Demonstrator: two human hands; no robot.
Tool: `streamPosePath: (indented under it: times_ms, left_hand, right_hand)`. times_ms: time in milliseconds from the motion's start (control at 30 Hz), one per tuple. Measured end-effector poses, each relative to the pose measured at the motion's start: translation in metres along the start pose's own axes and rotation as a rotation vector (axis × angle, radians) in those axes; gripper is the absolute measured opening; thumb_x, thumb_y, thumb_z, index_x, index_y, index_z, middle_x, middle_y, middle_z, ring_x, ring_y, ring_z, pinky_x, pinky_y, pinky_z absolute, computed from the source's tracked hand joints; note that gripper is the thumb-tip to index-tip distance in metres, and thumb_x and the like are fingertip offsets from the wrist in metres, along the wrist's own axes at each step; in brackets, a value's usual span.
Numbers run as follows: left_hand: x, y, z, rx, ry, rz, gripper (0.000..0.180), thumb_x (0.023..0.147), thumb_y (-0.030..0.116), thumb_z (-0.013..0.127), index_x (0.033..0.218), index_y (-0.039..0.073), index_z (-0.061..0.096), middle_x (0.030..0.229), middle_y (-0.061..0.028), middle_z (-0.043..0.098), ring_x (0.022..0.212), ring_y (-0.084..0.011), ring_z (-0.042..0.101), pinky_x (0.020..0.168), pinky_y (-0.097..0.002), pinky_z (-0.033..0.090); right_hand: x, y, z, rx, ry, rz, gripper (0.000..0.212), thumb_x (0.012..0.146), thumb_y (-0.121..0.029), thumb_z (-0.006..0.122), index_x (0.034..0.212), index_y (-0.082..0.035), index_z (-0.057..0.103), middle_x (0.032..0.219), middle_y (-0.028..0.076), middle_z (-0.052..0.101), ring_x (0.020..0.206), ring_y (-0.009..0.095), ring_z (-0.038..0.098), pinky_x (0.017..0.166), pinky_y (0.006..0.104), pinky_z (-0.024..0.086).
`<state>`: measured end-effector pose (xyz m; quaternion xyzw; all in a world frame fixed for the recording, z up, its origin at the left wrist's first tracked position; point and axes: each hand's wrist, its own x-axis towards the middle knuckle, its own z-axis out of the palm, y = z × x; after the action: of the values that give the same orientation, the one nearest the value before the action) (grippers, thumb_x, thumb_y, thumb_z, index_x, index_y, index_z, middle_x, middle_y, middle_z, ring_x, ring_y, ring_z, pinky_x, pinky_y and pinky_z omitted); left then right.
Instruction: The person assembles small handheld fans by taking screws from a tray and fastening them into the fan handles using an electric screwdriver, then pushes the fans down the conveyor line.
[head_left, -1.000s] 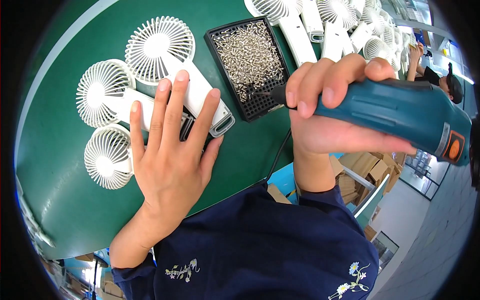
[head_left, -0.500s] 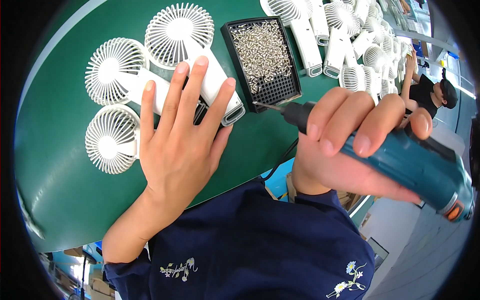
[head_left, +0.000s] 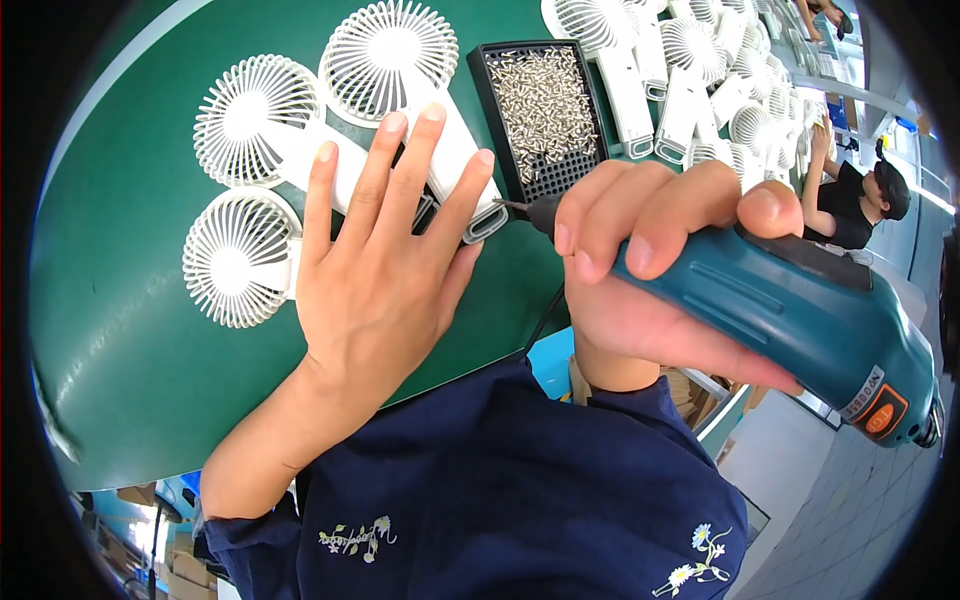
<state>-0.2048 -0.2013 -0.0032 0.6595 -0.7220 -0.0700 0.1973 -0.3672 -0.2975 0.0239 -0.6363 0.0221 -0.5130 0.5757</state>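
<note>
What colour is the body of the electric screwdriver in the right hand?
Teal-blue, with an orange patch near its rear end; the head view shows the electric screwdriver in the right hand.

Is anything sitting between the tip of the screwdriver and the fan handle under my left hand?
Nothing visible does. The teal electric screwdriver in the right hand points its bit at the end of the white fan handle, with only bare green table between. The left hand lies flat on the handles beside it.

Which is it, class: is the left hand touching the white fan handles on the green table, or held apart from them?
Touching. The head view shows the left hand spread flat, its fingers pressed across the white fan handles, with no gap visible.
</note>
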Motion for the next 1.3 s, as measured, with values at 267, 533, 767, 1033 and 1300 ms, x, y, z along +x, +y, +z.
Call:
streamPosePath:
  times_ms: [267,533,767,1033,1300]
  left_hand:
    - [0.001,0.0,0.003,-0.011,0.029,0.016,0.058,0.076,0.024,0.076,0.131,0.022,0.06,0.148,-0.0095,0.045,0.136,-0.0266,0.045,0.113,-0.0516,0.03]
    - [0.001,0.003,0.003,0.02,-0.028,-0.005,0.058,0.078,0.025,0.075,0.134,0.024,0.06,0.151,-0.0106,0.043,0.139,-0.0269,0.042,0.115,-0.0501,0.028]
    - [0.002,0.004,0.008,0.042,0.014,0.063,0.037,0.079,0.017,0.074,0.115,0.025,0.069,0.15,-0.0204,0.041,0.142,-0.0328,0.038,0.114,-0.057,0.024]
    - [0.003,0.005,0.006,0.01,0.03,0.063,0.032,0.079,0.016,0.073,0.111,0.022,0.069,0.151,-0.021,0.04,0.142,-0.0335,0.038,0.114,-0.0579,0.023]
    - [0.002,-0.001,-0.003,-0.281,0.17,0.083,0.038,0.065,0.018,0.084,0.099,0.01,0.069,0.106,-0.0077,0.06,0.112,-0.0302,0.057,0.109,-0.0559,0.032]
  right_hand:
    - [0.001,0.001,-0.002,0.044,0.027,0.001,0.091,0.079,-0.086,0.046,0.133,-0.012,0.047,0.081,0.007,0.055,0.054,0.023,0.055,0.048,0.0387,0.046]
    - [0.002,-0.011,-0.013,0.04,0.1,-0.045,0.088,0.082,-0.085,0.042,0.133,-0.013,0.048,0.083,0.006,0.054,0.053,0.021,0.053,0.046,0.0367,0.044]
    - [-0.007,0.013,-0.032,0.155,0.448,-0.192,0.102,0.074,-0.094,0.034,0.131,-0.01,0.047,0.075,0.01,0.058,0.049,0.022,0.055,0.044,0.0364,0.048]
    - [-0.005,0.017,-0.035,0.183,0.453,-0.184,0.105,0.072,-0.096,0.031,0.132,-0.011,0.048,0.075,0.01,0.058,0.048,0.022,0.055,0.042,0.0367,0.048]
    - [0.002,-0.021,-0.006,0.105,0.438,-0.107,0.069,0.091,-0.073,0.044,0.121,-0.011,0.048,0.077,0.002,0.051,0.047,0.014,0.047,0.042,0.0301,0.041]
